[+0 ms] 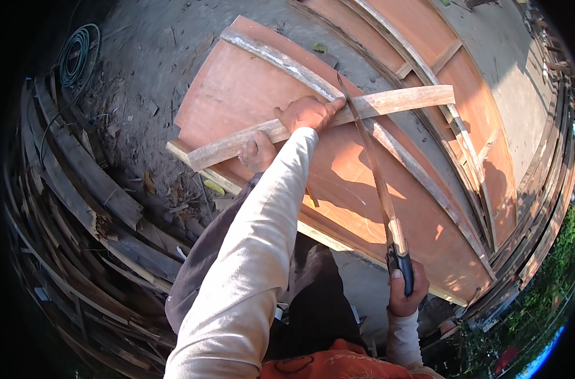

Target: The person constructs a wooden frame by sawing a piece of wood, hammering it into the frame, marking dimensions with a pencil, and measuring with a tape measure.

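Note:
My left hand is closed over a long wooden batten, its fingers wrapped around the top near the middle. The batten lies slantwise across a reddish plywood panel framed with wood strips. In my right hand is the dark handle of a handsaw. The long, brownish blade points away from me and crosses the batten just right of my left hand. Whether its teeth have entered the wood cannot be made out. My bare foot rests against the batten's near side, left of my left hand.
A second framed plywood panel lies at the far right. Stacked old boards line the left side, with a coiled green hose behind them. More long timbers run along the right edge, beside green plants.

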The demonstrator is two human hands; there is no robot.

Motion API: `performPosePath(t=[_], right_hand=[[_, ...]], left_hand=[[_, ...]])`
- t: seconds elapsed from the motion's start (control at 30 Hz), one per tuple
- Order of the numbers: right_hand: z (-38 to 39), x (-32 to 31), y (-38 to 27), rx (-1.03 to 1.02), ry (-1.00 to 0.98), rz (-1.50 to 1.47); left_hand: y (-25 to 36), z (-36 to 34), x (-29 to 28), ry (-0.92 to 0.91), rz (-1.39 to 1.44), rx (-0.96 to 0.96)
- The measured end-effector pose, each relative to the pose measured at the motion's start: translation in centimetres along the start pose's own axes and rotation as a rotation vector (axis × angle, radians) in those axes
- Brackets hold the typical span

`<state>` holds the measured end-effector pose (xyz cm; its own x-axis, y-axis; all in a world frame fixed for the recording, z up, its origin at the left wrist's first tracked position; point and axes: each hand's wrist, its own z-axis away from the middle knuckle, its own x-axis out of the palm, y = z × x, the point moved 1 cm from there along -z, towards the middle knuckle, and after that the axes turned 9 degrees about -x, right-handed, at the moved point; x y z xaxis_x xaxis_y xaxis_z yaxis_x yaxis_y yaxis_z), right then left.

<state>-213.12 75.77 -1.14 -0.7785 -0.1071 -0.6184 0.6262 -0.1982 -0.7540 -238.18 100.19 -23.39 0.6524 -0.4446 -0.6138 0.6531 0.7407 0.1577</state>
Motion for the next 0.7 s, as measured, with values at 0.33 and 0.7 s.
performPosePath(t=[0.33, 0.7], right_hand=[[-8.8, 4.2, -0.7, -0.222, 0.047, -0.096], [-8.7, 1.5, 0.0, -0.263, 0.057, -0.105]], left_hand=[[-3.2, 4.5, -0.6, 0.073, -0.38, 0.407], [-3.1, 6.8, 1.6, 0.311, -0.193, 0.554]])
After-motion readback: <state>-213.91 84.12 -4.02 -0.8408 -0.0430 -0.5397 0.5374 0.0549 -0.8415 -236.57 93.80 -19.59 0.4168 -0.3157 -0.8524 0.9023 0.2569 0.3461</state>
